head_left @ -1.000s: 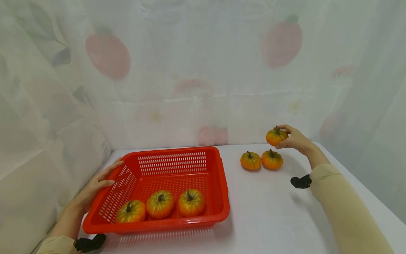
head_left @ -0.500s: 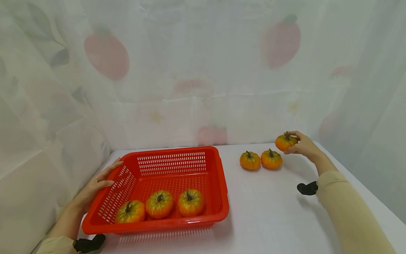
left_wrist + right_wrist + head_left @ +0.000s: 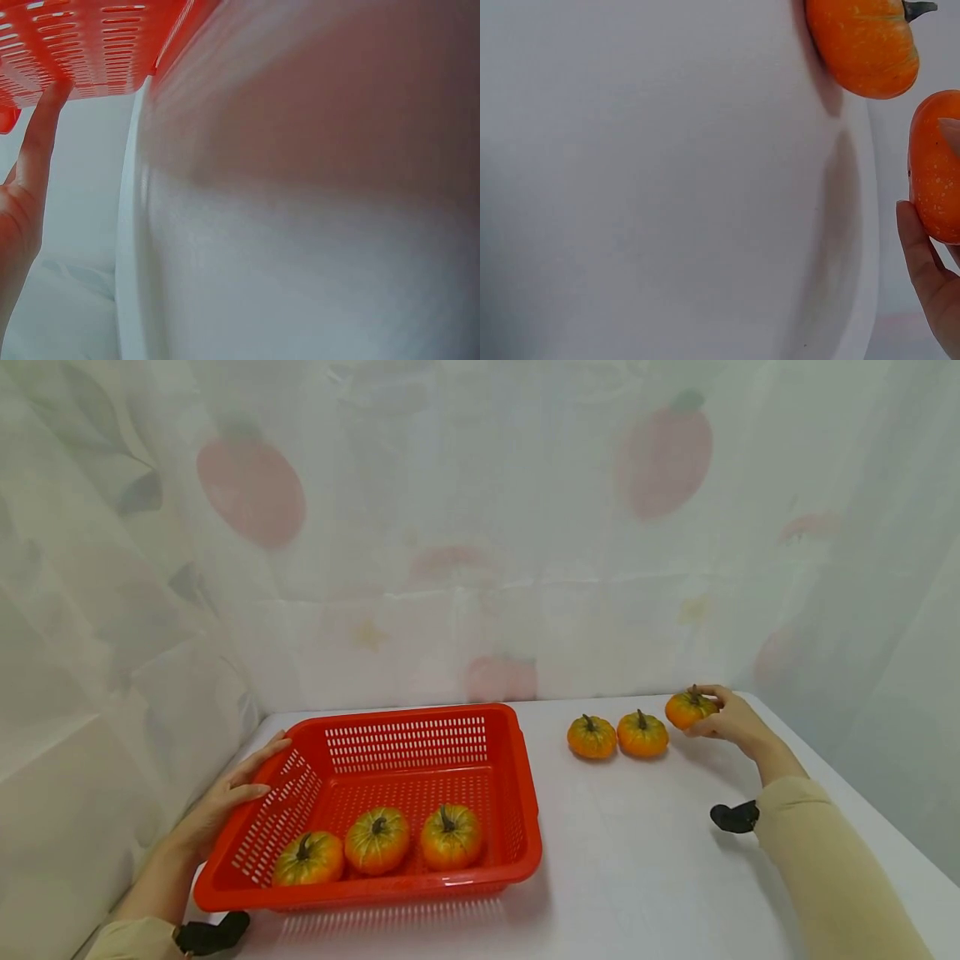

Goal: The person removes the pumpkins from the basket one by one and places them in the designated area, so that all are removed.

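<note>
Small orange pumpkin (image 3: 688,708) held in the right hand (image 3: 731,720), at the far right of the white worktop (image 3: 637,852). The fingers are curling round its right side and top, so the grip is closed on it. The pumpkin is sitting low, at or just above the surface; whether it is touching cannot be told from the head view. The right wrist view is showing one finger (image 3: 922,262) lying against its underside.

It is lining up just beside two more pumpkins, the middle pumpkin (image 3: 642,734) and the left pumpkin (image 3: 592,737), which are standing stem-up in a row, touching or nearly so.

Judged from this, the step in hand is the setting down of the pumpkin at the right end of that row. The next move is calling for a release with the stem kept upright, without nudging the neighbour.

Well apart, on the left, a red basket (image 3: 517,793) is holding three larger pumpkins (image 3: 377,841) along its near wall. The left hand (image 3: 225,797) is resting flat and open against the basket's left rim, fingers straight, steadying it.
</note>
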